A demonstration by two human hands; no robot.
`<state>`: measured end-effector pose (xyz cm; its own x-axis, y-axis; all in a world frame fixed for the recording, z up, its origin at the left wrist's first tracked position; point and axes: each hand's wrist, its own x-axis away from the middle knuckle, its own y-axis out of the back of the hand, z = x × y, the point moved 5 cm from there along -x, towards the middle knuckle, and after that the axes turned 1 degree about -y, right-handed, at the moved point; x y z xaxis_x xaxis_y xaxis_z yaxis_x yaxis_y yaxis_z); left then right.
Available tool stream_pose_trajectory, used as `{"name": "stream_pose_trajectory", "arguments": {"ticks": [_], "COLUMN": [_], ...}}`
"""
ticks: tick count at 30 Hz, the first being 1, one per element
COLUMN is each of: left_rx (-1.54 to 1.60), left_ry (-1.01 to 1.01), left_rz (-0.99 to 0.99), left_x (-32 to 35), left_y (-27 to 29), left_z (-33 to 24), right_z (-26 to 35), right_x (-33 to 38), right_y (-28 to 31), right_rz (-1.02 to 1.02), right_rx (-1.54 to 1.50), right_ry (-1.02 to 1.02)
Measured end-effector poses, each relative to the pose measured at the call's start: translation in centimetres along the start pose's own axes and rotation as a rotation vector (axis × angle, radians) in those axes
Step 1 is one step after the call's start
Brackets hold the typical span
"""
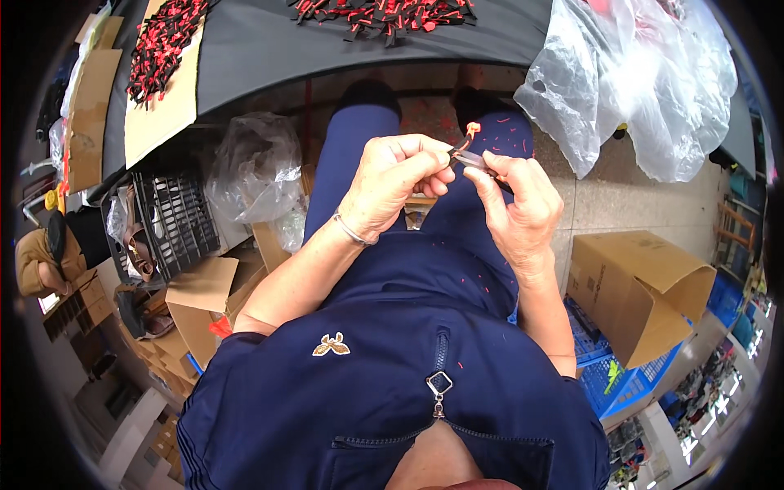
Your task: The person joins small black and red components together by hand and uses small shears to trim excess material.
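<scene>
L hand (400, 175): grip narrow, thumb + fingers pinching a small blk strip (462, 145) w/ a red end pointing up, held above the lap btwn the knees. R hand (523, 196): grip closed round a small tool (472, 161), flat grey blade right by the strip; can't tell if blade touches it.

Containers: blk crate (175, 216), slatted, on the L side, w/ a brown strap (139, 245) and some clear plastic in it. Clear plastic bag (257, 167) next to crate, contents unclear. Open cardboard box (196, 302) by the L forearm, flaps up, inside mostly hidden; red scrap (220, 327) near its edge. On the R, big cardboard box (616, 286) tilted, flaps open, inside not visible, resting on blue crate (600, 380); yellow-green item (614, 376) in the crate. Clear bags (629, 90) hang over the surface edge, R side, contents can't be made out.

Surface (269, 61) is dark, up front: one pile of red/blk pcs (388, 16) mid, another pile (163, 53) on a cardboard sheet (159, 135), L. Tiny red bits on the navy trousers (351, 155).

Writing: dark print on side of the big box, small + slanted. Navy top (392, 318) has a gold wing-shaped badge (331, 345), no lettering seen.
</scene>
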<state>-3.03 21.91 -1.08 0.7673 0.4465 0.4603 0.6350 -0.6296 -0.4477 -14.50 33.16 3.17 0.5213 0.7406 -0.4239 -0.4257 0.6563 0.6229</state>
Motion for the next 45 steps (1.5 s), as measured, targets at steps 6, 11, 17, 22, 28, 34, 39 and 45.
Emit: {"name": "stream_pose_trajectory", "arguments": {"ticks": [6,11,17,22,28,34,39,45], "left_rx": [-0.081,-0.109,-0.103,-0.138,-0.651,-1.114,-0.362,0.019], "left_ry": [0.023,0.016,0.038,0.056,-0.250,-0.891,-0.140,0.104], "left_rz": [-0.004,0.002,-0.006,0.003,-0.031,0.037,-0.090,0.032], "left_x": [-0.1,-0.1,-0.5,-0.8,-0.4,0.8,-0.4,-1.0], "left_y": [0.0,-0.3,0.1,-0.1,-1.1,-2.6,-0.4,-0.3], "left_z": [0.1,0.0,0.4,0.7,-0.4,-1.7,1.1,2.7], "right_z": [-0.8,-0.6,-0.7,-1.9,-4.2,-4.3,-3.8,-4.0], "right_x": [0.1,0.3,0.1,0.3,0.4,0.6,0.5,1.1], "right_y": [0.1,-0.1,0.3,-0.4,-2.4,-4.3,-3.3,-3.8], "right_rz": [0.030,0.033,0.004,0.042,0.154,0.288,0.007,-0.056], "right_rx": [-0.060,-0.005,-0.071,-0.048,-0.760,-0.895,-0.829,-0.894], "right_ry": [-0.105,-0.047,-0.068,-0.122,-0.791,-0.845,-0.639,-0.695]}}
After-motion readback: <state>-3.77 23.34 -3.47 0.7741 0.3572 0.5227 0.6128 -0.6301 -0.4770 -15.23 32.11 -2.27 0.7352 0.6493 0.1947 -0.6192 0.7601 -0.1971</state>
